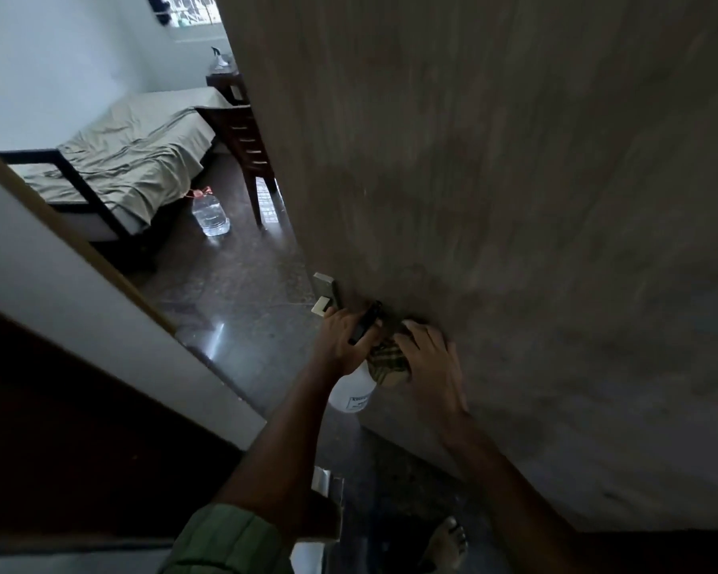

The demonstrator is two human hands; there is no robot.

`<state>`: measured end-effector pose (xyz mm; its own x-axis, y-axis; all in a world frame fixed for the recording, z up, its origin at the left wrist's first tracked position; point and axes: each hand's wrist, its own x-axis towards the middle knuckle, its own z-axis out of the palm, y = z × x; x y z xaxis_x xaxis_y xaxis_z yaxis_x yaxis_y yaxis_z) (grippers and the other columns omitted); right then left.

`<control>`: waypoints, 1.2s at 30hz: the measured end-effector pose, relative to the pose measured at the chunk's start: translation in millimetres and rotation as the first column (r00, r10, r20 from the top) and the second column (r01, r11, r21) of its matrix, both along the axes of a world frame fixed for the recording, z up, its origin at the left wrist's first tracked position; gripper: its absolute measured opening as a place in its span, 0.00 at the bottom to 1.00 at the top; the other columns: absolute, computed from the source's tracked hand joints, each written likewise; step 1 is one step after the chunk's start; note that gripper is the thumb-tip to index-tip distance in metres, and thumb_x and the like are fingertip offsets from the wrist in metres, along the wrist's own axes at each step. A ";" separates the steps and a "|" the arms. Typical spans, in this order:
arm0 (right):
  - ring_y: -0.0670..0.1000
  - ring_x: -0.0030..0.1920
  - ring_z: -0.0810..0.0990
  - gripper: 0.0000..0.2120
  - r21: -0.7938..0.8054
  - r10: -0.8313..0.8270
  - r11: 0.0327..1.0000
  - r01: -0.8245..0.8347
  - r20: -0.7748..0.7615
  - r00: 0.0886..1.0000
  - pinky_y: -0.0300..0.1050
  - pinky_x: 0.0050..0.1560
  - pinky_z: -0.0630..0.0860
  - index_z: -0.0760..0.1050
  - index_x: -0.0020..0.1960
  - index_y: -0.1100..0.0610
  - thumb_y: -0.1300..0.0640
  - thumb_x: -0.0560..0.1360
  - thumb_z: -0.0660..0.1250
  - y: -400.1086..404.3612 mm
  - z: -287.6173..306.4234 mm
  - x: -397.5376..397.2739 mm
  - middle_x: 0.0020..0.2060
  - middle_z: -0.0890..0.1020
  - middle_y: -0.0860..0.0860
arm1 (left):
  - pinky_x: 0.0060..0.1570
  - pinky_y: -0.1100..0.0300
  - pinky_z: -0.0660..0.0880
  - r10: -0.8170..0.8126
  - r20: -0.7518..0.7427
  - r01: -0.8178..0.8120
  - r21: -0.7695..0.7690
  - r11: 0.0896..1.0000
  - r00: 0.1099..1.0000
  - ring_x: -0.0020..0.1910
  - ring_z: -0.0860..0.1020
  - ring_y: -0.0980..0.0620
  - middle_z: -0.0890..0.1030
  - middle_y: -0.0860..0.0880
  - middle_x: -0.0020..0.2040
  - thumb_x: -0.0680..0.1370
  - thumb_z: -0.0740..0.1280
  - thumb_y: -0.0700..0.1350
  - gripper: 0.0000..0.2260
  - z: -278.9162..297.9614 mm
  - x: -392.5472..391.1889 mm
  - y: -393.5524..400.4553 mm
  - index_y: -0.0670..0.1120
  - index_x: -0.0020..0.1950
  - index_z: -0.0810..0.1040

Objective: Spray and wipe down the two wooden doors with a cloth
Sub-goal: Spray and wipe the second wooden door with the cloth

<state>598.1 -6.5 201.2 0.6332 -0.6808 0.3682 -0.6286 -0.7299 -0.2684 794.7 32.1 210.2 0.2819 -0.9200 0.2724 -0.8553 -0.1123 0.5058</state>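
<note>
Dim bedroom doorway; right hand (425,358) pressing cloth (387,358) on wooden door (494,200), left hand (340,339) gripping spray bottle (352,393); wiping apparently midway, second door unseen.

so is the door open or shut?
Open. The wooden door is swung clear of the frame, and the bed and floor show through the gap.

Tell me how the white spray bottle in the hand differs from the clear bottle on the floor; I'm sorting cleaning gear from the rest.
The spray bottle is white and opaque, while the floor bottle is clear. The spray bottle has a black trigger head; the floor bottle has a reddish cap. The left hand grips the spray bottle up at the wooden door, while the floor bottle stands upright, untouched, beside the bed.
</note>
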 end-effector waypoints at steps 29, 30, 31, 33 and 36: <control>0.59 0.59 0.77 0.26 0.055 -0.019 0.998 0.019 -0.008 1.000 0.55 0.55 0.77 0.80 0.59 0.54 0.59 0.62 0.80 216.4 22.8 -64.4 0.57 0.79 0.54 | 0.47 0.46 0.81 0.011 0.328 -0.057 0.133 0.989 0.945 0.45 0.84 0.40 0.84 0.40 0.48 0.84 0.52 0.57 0.27 18.4 -103.8 246.3 0.39 0.62 0.82; 0.59 0.59 0.77 0.27 0.070 -0.030 0.997 0.030 -0.006 1.000 0.55 0.55 0.77 0.80 0.60 0.55 0.59 0.62 0.80 218.7 22.2 -65.4 0.58 0.79 0.55 | 0.47 0.44 0.81 -0.016 0.368 -0.042 0.148 0.988 0.930 0.46 0.84 0.38 0.85 0.39 0.50 0.84 0.49 0.58 0.30 23.8 -106.2 247.1 0.38 0.66 0.81; 0.60 0.58 0.77 0.27 0.084 -0.045 0.995 0.046 -0.009 0.999 0.55 0.55 0.77 0.80 0.60 0.55 0.59 0.61 0.80 220.8 21.6 -68.1 0.58 0.79 0.56 | 0.45 0.44 0.83 -0.065 0.420 -0.005 0.162 0.987 0.905 0.46 0.84 0.36 0.85 0.37 0.51 0.83 0.49 0.58 0.31 23.0 -105.9 245.8 0.37 0.69 0.79; 0.61 0.57 0.78 0.27 0.099 -0.060 0.993 0.059 0.008 0.998 0.56 0.53 0.77 0.79 0.59 0.56 0.57 0.62 0.80 221.5 19.0 -74.4 0.57 0.79 0.57 | 0.39 0.44 0.84 -0.136 0.418 0.010 0.291 0.957 0.898 0.41 0.85 0.36 0.85 0.36 0.48 0.83 0.60 0.54 0.25 24.4 -102.5 247.6 0.36 0.69 0.79; 0.61 0.55 0.78 0.25 0.098 -0.067 0.993 0.065 0.022 0.997 0.56 0.52 0.77 0.79 0.58 0.58 0.57 0.62 0.80 222.6 15.9 -84.6 0.56 0.79 0.58 | 0.41 0.43 0.84 -0.118 0.379 -0.021 0.342 0.939 0.918 0.42 0.85 0.36 0.85 0.36 0.48 0.80 0.73 0.51 0.25 24.1 -110.1 247.3 0.37 0.71 0.76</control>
